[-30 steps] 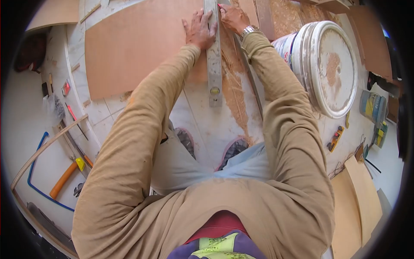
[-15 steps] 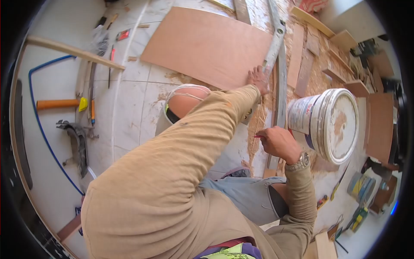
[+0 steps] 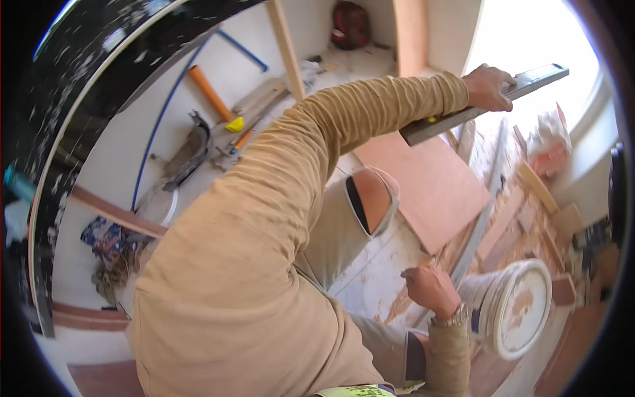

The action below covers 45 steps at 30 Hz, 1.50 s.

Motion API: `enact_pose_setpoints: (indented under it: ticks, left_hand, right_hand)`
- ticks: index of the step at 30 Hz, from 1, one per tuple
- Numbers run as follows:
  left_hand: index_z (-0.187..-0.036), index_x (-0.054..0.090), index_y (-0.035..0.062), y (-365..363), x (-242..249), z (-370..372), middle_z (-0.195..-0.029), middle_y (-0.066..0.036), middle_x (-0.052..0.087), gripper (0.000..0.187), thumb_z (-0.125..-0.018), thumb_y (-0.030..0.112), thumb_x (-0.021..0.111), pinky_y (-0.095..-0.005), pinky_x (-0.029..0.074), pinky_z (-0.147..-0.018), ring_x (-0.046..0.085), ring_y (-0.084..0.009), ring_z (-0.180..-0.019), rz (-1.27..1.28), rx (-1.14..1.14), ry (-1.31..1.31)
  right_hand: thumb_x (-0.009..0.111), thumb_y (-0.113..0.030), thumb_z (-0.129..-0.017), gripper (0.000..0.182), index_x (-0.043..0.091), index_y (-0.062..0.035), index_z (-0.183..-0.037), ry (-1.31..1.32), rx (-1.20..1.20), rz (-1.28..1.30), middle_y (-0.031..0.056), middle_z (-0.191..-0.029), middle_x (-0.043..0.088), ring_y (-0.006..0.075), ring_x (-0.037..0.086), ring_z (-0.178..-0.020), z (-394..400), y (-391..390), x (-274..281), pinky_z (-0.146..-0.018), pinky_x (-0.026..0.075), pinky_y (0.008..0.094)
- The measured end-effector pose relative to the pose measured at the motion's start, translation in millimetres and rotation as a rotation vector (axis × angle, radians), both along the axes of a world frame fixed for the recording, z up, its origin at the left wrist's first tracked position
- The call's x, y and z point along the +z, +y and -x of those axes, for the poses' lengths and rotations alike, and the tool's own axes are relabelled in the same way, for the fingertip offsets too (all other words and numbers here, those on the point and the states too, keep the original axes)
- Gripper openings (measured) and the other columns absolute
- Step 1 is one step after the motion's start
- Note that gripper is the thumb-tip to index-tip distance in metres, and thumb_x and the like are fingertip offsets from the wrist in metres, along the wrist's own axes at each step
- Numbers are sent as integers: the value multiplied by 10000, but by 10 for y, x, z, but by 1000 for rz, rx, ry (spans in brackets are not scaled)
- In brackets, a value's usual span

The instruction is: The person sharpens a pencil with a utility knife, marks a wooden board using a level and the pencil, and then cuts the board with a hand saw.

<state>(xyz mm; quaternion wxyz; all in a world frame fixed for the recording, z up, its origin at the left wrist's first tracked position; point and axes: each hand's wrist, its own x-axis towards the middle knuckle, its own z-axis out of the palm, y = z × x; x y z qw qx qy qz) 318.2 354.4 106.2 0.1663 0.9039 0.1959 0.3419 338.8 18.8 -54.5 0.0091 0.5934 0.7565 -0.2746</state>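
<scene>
My left hand (image 3: 488,87), on the outstretched arm, is wrapped round a long grey spirit level (image 3: 539,78) with a yellow spot near its lower part. The level is held raised and slanting above the far part of a reddish plywood sheet (image 3: 436,188), which lies on the tiled floor. Nearer my body, my right hand (image 3: 431,290), with a watch at the wrist, is closed with its fingers pressed together. What it holds, if anything, cannot be made out. Beside it stands a white lidded bucket (image 3: 522,308).
A long grey bar (image 3: 486,215) runs along the plywood's right side, with wood strips (image 3: 501,225) and sawdust beyond. At the left are an orange tube (image 3: 210,94), a blue hose (image 3: 159,122) and hand tools. An upright wooden post (image 3: 286,49) and a red backpack (image 3: 350,25) are farther back.
My left hand has lifted the level off the floor area beside the plywood and swung it up and away. The view has turned. The red item earlier in my right hand no longer shows.
</scene>
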Motion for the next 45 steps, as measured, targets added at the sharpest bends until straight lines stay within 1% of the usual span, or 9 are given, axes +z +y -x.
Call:
enact_pose_setpoints:
  ticks: [5, 9, 14, 22, 27, 29, 34, 39, 45]
  left_hand:
    - [-1433, 536, 43, -530, 1990, 2467, -1267, -335, 599, 579, -886, 200, 646, -512, 456, -1028, 594, -445, -1194, -547, 421, 196]
    - [-1366, 609, 58, -839, 2746, 4229, -938, -286, 671, 526, -866, 190, 707, -469, 499, -917, 639, -481, -942, -1018, 742, 323]
    - [-1407, 613, 266, -1311, 2994, 6202, -1393, -136, 594, 592, -869, 35, 699, -395, 461, -1084, 596, -298, -1217, -530, 1190, 414]
    - [-1382, 639, 190, -1771, 2391, 6982, -1350, -74, 658, 628, -793, -13, 721, -379, 419, -1121, 590, -258, -1232, -44, 1088, 184]
    - [-1387, 631, 118, -1809, 2372, 6960, -1289, -50, 659, 694, -719, -71, 642, -325, 384, -1127, 576, -183, -1185, 80, 1105, 218]
    - [-1360, 654, 138, -1747, 2366, 7147, -1242, -72, 673, 613, -765, -7, 655, -328, 434, -1051, 600, -206, -1111, 149, 1040, 169]
    - [-1438, 537, 11, -1254, 2490, 7022, -1295, -163, 634, 615, -842, 152, 585, -309, 434, -1098, 596, -244, -1227, 175, 881, 266]
    - [-1473, 488, 10, -471, 966, 5187, -1297, -149, 603, 544, -960, 190, 504, -309, 462, -1057, 606, -210, -1167, -268, 772, -50]
    - [-1504, 443, 0, -1474, -824, 2049, -1298, -121, 570, 487, -1073, 222, 484, -329, 511, -938, 625, -172, -1051, 789, 21, -162]
  right_hand:
    - [560, -107, -879, 306, 726, -88, -1135, 93, 12, -210, 227, -832, 708, 402, 698, -792, -81, 134, 49, -733, 560, 485]
    - [580, -129, -886, 194, 697, -52, -1020, -61, -21, -253, 229, -863, 718, 433, 695, -855, -164, 373, -194, -755, 541, 535]
    - [651, -171, -863, 165, 713, -19, -872, -65, -165, -274, 258, -841, 705, 451, 690, -830, -295, 981, -779, -768, 539, 543]
    - [616, -131, -867, 217, 719, 60, -870, 120, -190, -282, 235, -776, 720, 361, 718, -678, -554, 1476, -1229, -653, 573, 442]
    - [545, -89, -905, 222, 641, 100, -970, 353, -448, 43, 187, -701, 721, 215, 683, -533, -549, 1291, -1131, -504, 546, 332]
    - [528, -127, -925, 200, 613, 44, -984, 359, -512, 102, 208, -786, 722, 290, 723, -688, -527, 1227, -1085, -633, 565, 420]
    - [591, -50, -919, 121, 606, 30, -1009, 583, -503, -202, 99, -795, 663, 144, 616, -627, -384, 1011, -830, -578, 531, 309]
    - [626, -54, -883, 197, 668, 0, -1068, 757, -494, -540, 184, -846, 706, 319, 691, -779, -262, 762, -179, -733, 543, 426]
    - [694, -44, -899, 150, 674, 15, -1035, 958, -595, -842, 163, -839, 718, 240, 721, -747, -139, 476, 134, -692, 565, 346]
